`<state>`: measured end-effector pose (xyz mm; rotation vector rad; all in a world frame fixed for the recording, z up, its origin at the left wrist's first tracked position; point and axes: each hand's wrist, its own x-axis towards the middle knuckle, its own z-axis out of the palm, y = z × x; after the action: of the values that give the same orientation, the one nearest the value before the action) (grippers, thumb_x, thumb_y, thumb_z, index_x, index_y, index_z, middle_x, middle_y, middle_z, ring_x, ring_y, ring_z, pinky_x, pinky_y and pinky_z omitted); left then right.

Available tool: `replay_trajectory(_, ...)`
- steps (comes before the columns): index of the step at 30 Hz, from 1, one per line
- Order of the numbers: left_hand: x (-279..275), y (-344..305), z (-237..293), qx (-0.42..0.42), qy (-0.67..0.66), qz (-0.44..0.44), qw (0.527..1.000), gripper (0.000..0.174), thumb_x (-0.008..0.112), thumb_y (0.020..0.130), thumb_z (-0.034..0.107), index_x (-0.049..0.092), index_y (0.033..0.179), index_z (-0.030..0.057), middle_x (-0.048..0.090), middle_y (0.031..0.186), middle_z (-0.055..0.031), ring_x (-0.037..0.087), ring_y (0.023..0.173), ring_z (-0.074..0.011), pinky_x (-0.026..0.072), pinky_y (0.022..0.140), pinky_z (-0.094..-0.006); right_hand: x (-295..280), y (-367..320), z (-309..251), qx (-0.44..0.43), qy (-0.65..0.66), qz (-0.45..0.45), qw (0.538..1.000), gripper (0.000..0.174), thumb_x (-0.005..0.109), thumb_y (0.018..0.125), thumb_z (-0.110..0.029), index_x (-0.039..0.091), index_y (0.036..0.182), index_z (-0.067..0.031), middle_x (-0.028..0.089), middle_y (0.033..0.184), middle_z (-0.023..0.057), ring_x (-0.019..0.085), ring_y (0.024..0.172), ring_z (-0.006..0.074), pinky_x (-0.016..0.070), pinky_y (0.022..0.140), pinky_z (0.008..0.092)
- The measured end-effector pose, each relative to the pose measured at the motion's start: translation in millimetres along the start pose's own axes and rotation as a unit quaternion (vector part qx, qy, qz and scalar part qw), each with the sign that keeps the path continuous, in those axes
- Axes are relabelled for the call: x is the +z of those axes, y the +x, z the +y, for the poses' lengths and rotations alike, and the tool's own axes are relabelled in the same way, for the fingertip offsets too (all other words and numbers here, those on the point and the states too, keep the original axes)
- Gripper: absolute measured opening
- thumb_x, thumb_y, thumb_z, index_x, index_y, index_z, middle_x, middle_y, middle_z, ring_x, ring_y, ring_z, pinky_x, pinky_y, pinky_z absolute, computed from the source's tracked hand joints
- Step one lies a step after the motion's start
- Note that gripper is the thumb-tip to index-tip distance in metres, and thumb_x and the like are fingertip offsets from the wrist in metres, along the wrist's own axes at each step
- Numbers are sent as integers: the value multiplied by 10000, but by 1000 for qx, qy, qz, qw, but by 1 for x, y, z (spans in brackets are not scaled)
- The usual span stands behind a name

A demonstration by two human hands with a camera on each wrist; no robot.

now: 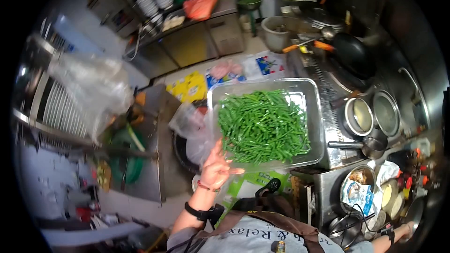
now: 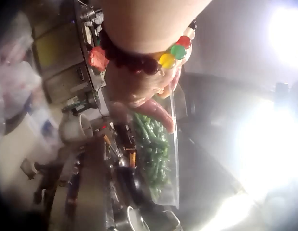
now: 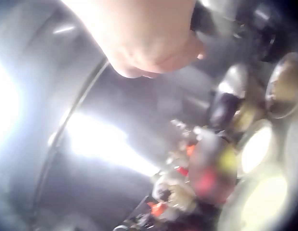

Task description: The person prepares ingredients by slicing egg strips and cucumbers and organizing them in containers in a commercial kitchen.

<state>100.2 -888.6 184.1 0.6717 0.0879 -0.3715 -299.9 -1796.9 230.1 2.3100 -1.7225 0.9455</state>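
Note:
A clear rectangular plastic container [image 1: 315, 126] full of cut green beans [image 1: 265, 126] is held out in front of the body. My left hand [image 1: 215, 168] grips its near left corner, and in the left wrist view a finger of the left hand [image 2: 158, 114] lies over the rim beside the beans [image 2: 154, 154]. Far to the lower right, my right hand [image 1: 407, 232] reaches beside a greyish metal pan [image 1: 415, 213]. The right wrist view shows the right hand [image 3: 158, 53] with its fingers mostly hidden behind the back of the hand; whether it holds something, I cannot tell.
A black wok [image 1: 356, 58] and a pot [image 1: 358, 116] stand on the stove at right. Below them is a metal bowl [image 1: 349, 178] with packets in it. Seasoning bottles [image 1: 417, 164] crowd the right side. At left, a plastic bag [image 1: 93, 89] hangs by a rack.

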Motion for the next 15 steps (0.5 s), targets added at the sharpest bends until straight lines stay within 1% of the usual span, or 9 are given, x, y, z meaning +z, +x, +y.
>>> replay_trajectory(1,-10,-11,-4,6,-37,7,999,877,433,661,-160,330,1462,181,371,1397,-129,504,1159,-298,505,839,-703,-5,13,-15,-48,-1,43,998,253,536,970,-151,552,1138,38,584,1094,145,565,987,217,432,897,290)
replay_trajectory(2,-15,-24,-5,-5,-73,45,996,825,432,687,-162,359,1438,170,490,1245,-90,589,954,-216,492,866,-700,-7,25,-33,-101,10,90,991,272,537,971,-153,557,1157,44,593,1117,154,574,1012,225,435,918,294)
replay_trajectory(4,-44,-52,-16,-8,-118,34,992,793,435,730,-151,344,1441,185,556,1022,-40,591,735,-150,472,891,-702,2,37,-84,-246,76,169,951,310,539,973,-159,566,1194,56,612,1163,171,593,1061,239,442,959,302)
replay_trajectory(6,-73,-97,-28,26,-168,-34,985,733,470,751,-134,402,1414,170,587,1121,-61,629,824,-174,508,862,-668,33,1,-179,-390,199,154,886,349,541,974,-165,576,1231,69,631,1209,188,612,1110,254,449,1001,311)
replay_trajectory(8,-83,-160,-28,62,-215,-19,975,735,486,756,-130,396,1424,162,596,1145,-51,633,854,-174,525,854,-645,8,-144,-320,-372,429,-109,816,405,545,922,-119,496,1296,29,624,1193,174,618,1052,242,469,927,307)
replay_trajectory(9,-89,-196,-23,67,-206,9,976,788,481,746,-133,325,1460,164,540,1217,-45,617,879,-170,532,852,-634,-18,-236,-379,-325,515,-279,742,454,547,896,-96,455,1329,9,620,1185,167,621,1022,236,478,889,306)
replay_trajectory(11,-113,-270,-17,98,-185,48,977,862,479,732,-145,241,1499,168,467,1299,-42,587,935,-163,537,855,-625,-116,-438,-462,-224,576,-603,505,577,552,845,-50,375,1394,-31,613,1169,153,627,963,224,498,815,303)
replay_trajectory(13,-135,-350,-31,140,-172,68,973,893,489,718,-159,220,1503,171,435,1321,-48,565,981,-164,533,868,-629,-202,-585,-483,-139,516,-797,281,719,556,793,-5,294,1459,-71,606,1153,138,633,904,213,518,741,299)
replay_trajectory(15,-135,-436,-29,184,-164,120,962,862,522,732,-152,242,1489,150,398,1341,-49,556,1001,-172,509,914,-636,-254,-674,-479,-109,414,-886,179,870,560,741,41,214,1525,-111,599,1137,124,638,845,201,538,667,296)
